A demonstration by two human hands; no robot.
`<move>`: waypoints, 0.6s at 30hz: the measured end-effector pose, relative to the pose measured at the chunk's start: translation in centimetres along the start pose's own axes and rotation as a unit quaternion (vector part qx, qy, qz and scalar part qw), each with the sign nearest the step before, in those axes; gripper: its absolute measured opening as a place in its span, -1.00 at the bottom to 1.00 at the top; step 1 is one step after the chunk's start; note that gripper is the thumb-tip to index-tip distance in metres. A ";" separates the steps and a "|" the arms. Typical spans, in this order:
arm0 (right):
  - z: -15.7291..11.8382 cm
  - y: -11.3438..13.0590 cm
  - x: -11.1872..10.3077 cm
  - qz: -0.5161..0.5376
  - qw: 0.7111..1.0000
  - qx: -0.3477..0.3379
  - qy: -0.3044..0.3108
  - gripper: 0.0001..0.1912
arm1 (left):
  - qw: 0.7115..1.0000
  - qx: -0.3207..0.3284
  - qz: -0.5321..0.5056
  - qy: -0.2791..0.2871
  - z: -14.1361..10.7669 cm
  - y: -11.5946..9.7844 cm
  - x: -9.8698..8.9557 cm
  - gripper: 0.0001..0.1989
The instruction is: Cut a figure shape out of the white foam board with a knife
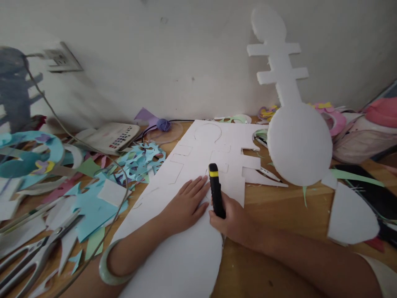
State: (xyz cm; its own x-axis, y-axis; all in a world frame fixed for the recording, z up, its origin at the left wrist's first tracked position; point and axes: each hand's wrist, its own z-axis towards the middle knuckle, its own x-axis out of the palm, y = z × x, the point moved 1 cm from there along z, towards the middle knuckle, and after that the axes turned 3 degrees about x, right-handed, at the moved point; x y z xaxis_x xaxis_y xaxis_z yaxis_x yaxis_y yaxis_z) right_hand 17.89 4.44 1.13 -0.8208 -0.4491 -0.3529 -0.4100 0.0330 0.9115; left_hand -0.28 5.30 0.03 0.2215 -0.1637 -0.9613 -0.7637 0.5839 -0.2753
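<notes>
A white board (pixel 198 260) with faint drawn outlines lies on the wooden table in front of me. My left hand (pixel 187 205) rests flat on it, fingers stretched out together and holding nothing. In my right hand (pixel 231 221) is a black utility knife (pixel 217 192) with a yellow band, gripped near the board's right edge. Its blade cannot be made out. Notches are cut into that right edge, further back. A cut-out white foam shape (pixel 300 145), round below with crossbars on its neck, leans against the wall.
Scissors (pixel 40 252) and coloured paper scraps (pixel 96 203) crowd the left side, with a cable crossing them. Purple yarn (pixel 163 125) sits at the back. On the right are a curved white piece (pixel 352 215) and a dark phone (pixel 366 190).
</notes>
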 end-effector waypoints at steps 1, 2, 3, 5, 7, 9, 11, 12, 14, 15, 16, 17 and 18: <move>0.2 0.1 -0.1 0.021 1.000 0.010 0.006 -0.87 | 1.000 0.001 0.002 0.002 0.0 0.0 0.0 -0.45; 0.4 0.1 -0.1 0.044 0.999 0.017 0.006 -0.90 | 1.000 0.002 0.004 0.003 0.0 0.0 0.0 -0.45; 0.6 0.1 -0.2 0.066 0.998 0.022 0.003 -0.91 | 1.000 0.004 0.006 0.004 0.0 0.1 0.0 -0.44; 0.6 -0.1 -0.2 0.095 0.995 0.023 -0.007 -0.91 | 1.000 0.008 0.007 0.002 0.0 0.2 0.1 -0.44; 0.4 -0.4 -0.1 0.102 0.995 0.013 -0.010 -0.88 | 1.000 0.011 0.007 -0.004 -0.1 0.2 0.2 -0.44; 0.0 -0.6 0.0 0.098 0.995 0.000 -0.006 -0.85 | 1.000 0.012 0.006 -0.012 -0.1 0.3 0.3 -0.44; -0.5 -0.8 0.2 0.096 0.995 -0.003 -0.008 -0.84 | 1.000 0.012 0.005 -0.018 -0.1 0.3 0.3 -0.45; -0.7 -0.8 0.2 0.097 0.995 -0.001 -0.012 -0.83 | 1.000 0.013 0.003 -0.019 -0.1 0.3 0.3 -0.45; -1.0 -0.9 0.3 0.100 0.995 0.002 -0.022 -0.83 | 1.000 0.015 0.000 -0.019 -0.1 0.4 0.3 -0.45; -1.1 -0.9 0.4 0.099 0.995 0.004 -0.027 -0.83 | 1.000 0.015 -0.003 -0.019 -0.1 0.4 0.3 -0.45; -1.2 -0.9 0.5 0.098 0.995 0.005 -0.033 -0.83 | 1.000 0.015 -0.005 -0.020 -0.1 0.4 0.3 -0.45; -1.2 -0.9 0.5 0.098 0.994 0.005 -0.038 -0.83 | 1.000 0.015 -0.007 -0.021 -0.2 0.4 0.3 -0.45; -1.2 -0.9 0.6 0.099 0.994 0.005 -0.045 -0.83 | 1.000 0.015 -0.010 -0.022 -0.2 0.4 0.3 -0.45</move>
State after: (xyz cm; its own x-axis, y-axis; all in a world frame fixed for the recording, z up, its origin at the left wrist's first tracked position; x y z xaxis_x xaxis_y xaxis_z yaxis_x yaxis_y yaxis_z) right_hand 18.28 3.11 0.35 -0.9178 -0.3511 -0.1853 -0.2410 0.1220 0.9628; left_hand -0.61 5.35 -0.36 0.2626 -0.1408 -0.9546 -0.7406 0.6048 -0.2929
